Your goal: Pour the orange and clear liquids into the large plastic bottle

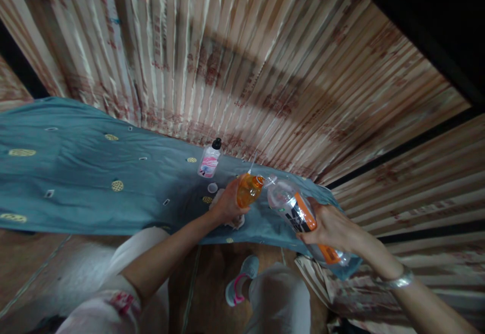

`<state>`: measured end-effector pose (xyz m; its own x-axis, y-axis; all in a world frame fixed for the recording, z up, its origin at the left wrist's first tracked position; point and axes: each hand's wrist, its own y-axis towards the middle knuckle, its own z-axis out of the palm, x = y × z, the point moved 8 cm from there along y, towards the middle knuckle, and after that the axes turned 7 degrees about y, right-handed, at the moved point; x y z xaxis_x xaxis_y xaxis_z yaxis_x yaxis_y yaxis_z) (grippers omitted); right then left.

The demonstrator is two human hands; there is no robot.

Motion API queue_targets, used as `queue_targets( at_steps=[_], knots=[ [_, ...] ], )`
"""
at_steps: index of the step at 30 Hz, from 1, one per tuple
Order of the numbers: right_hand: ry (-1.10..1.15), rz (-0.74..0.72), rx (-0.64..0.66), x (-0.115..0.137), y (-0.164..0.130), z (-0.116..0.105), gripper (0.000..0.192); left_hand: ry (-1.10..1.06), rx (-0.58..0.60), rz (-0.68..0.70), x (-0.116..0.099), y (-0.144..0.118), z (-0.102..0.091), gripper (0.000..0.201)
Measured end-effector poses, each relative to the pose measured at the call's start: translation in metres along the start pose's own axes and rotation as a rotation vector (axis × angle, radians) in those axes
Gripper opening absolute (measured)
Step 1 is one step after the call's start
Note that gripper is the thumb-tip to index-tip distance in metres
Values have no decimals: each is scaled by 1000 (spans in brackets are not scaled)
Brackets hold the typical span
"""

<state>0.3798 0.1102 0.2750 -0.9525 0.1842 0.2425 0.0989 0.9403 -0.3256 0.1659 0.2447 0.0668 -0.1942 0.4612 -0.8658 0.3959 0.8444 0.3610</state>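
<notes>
My left hand (227,202) is closed around a small orange bottle (248,191), its neck leaning to the right. My right hand (329,225) wraps round a large clear plastic bottle (282,197) with an orange and black label, tilted so that its mouth meets the orange bottle's opening. Whether liquid passes between them I cannot tell. Under my left hand lies a crumpled pale cloth or tissue (238,222), partly hidden. A small white cap (212,188) rests on the sheet just left of that hand.
A clear bottle with a black top and pink label (209,159) stands behind the cap. The blue-green sheet (83,172) covers a narrow bed. Pleated curtains (212,61) hang behind and to the right, with dark frame bars (409,144). My knees are at the front edge.
</notes>
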Motion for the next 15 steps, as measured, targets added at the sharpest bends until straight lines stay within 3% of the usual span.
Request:
queue_targets(
  at_steps=[15],
  knots=[
    [-29,-7,-16,-3,1,0,50,59,-11,34,-1,1,0,116]
  ],
)
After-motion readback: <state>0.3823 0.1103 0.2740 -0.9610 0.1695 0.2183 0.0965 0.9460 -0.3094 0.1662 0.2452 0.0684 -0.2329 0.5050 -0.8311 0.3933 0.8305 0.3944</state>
